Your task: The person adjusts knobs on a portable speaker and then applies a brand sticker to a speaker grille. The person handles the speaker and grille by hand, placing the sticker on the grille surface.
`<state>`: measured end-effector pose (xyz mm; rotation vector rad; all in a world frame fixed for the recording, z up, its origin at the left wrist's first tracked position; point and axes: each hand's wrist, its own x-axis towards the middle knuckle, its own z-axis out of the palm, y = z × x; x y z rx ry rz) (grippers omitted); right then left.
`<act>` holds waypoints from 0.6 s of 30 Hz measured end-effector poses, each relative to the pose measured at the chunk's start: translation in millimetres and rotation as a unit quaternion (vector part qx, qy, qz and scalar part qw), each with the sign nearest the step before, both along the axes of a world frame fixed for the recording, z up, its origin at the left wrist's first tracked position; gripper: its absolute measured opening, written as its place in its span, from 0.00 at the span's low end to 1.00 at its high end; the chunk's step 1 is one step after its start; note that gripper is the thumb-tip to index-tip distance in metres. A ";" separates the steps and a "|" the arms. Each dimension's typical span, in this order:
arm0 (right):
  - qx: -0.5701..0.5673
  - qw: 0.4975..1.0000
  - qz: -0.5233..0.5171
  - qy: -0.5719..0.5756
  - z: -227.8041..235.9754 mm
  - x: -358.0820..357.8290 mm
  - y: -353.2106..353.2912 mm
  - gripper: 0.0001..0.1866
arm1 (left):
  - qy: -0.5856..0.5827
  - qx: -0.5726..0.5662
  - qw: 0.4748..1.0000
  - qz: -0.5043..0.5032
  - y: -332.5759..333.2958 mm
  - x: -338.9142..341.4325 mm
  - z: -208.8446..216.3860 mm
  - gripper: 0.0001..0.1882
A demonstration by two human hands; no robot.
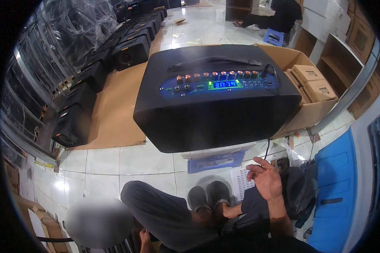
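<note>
A large black portable speaker [207,126] stands in front of me on a blue plastic stool [215,162]. Its top panel has a row of knobs [223,76], a lit blue display [224,84] and a carry handle [215,62]. A black cable [271,71] is plugged into the panel's right end. My right hand [266,179] is raised over my right knee, fingers apart and holding nothing, short of the speaker's near right corner. Low beside my left thigh, a hand [145,237] shows in part, seemingly my left; its fingers are mostly hidden.
Several black speakers [131,55] line cardboard [114,118] at the left. Behind the speaker's right end, an open carton [325,107] holds small boxes [318,86]. A blue panel [333,189] stands at my right. Another person [283,17] sits far back. A blurred round patch [99,221] lies lower left.
</note>
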<state>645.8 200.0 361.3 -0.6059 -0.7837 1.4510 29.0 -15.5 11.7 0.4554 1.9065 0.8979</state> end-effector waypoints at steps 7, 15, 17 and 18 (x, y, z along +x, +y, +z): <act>0.013 1.000 -0.015 -0.023 7.8 8.1 -0.8 0.39 | 0.148 -0.033 0.988 -0.041 31.3 35.7 45.5 0.23; 0.117 0.914 -0.198 -0.334 98.2 44.8 11.4 0.21 | 0.246 -0.054 0.964 -0.086 79.3 61.9 108.3 0.21; 0.183 0.835 -0.287 -0.432 125.2 53.2 24.7 0.14 | 0.242 0.080 0.962 -0.096 104.8 65.9 150.4 0.19; 0.158 0.813 -0.317 -0.463 138.8 57.2 33.5 0.13 | 0.234 0.172 0.952 -0.100 125.2 66.6 176.5 0.18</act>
